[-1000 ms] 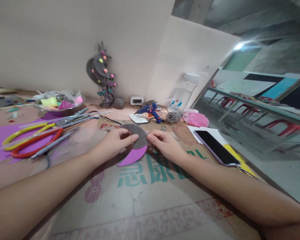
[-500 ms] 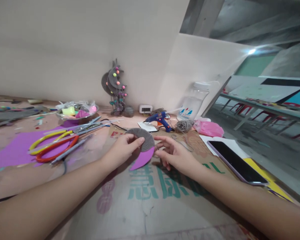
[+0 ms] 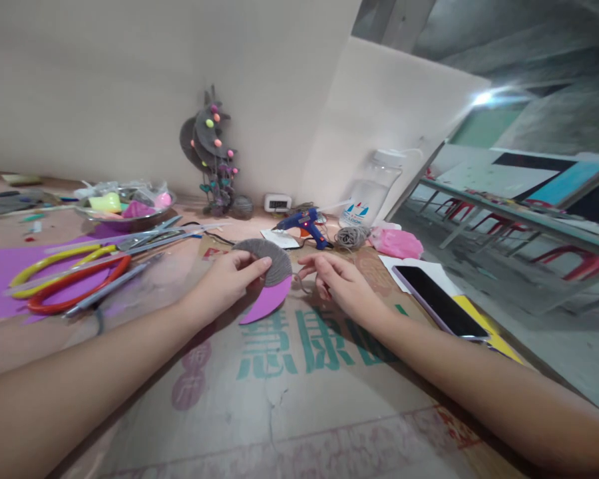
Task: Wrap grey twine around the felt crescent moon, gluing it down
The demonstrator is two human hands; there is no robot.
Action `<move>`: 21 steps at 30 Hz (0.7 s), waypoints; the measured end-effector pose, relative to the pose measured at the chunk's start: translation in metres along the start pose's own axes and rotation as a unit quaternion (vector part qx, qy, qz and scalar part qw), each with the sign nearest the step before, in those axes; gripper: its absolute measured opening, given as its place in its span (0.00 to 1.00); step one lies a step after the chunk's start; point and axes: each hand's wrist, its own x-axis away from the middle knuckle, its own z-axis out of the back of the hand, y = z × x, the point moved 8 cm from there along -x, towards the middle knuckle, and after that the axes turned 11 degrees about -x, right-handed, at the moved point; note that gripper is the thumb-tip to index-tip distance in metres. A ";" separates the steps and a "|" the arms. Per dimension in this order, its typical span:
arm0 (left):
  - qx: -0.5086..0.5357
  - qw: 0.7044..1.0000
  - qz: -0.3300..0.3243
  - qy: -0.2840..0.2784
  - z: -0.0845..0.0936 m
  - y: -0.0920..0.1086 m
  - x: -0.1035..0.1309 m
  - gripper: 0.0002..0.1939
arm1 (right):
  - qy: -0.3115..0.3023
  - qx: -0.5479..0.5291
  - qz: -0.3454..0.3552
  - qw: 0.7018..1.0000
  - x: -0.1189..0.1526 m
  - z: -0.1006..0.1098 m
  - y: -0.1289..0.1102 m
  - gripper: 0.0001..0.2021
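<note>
My left hand (image 3: pixel 227 276) is closed on a crescent moon cutout (image 3: pixel 268 301), thumb on its front face. Grey yarn wraps the crescent's upper part, while its lower tip is bare purple. Close by on the right, my right hand (image 3: pixel 344 283) is closed, thumb and fingertips together on a thin strand of grey yarn (image 3: pixel 303 287) at the crescent's edge. Beyond my right hand sits a ball of grey yarn (image 3: pixel 352 237). Both hands are over a flattened cardboard sheet (image 3: pixel 229 412) with green printed characters.
Scissors (image 3: pixel 74 287) lie on purple sheets at left, near a metal bowl (image 3: pixel 124 223) of colourful pieces. Toward the wall stand a decorated moon ornament (image 3: pixel 212 150), a small clock (image 3: pixel 278 203), a blue glue gun (image 3: pixel 302 224) and a bottle (image 3: pixel 369 189). A phone (image 3: pixel 439 301) lies at right.
The view has shifted, so the table's things appear further left and higher. My right fingers have drawn together on the yarn; my left hand still holds the crescent.
</note>
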 end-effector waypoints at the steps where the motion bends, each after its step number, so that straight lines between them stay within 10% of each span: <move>1: 0.004 1.000 0.003 -0.001 -0.001 -0.002 0.000 0.18 | 0.002 -0.007 0.006 1.000 -0.001 0.001 -0.001 0.22; 10: -0.018 1.000 -0.011 0.003 0.001 0.001 0.000 0.17 | -0.100 -0.044 -0.061 0.992 0.001 -0.021 0.012 0.14; 21: -0.065 0.998 -0.018 0.006 0.003 0.004 0.001 0.17 | -0.078 0.024 -0.066 0.994 0.001 -0.020 0.013 0.07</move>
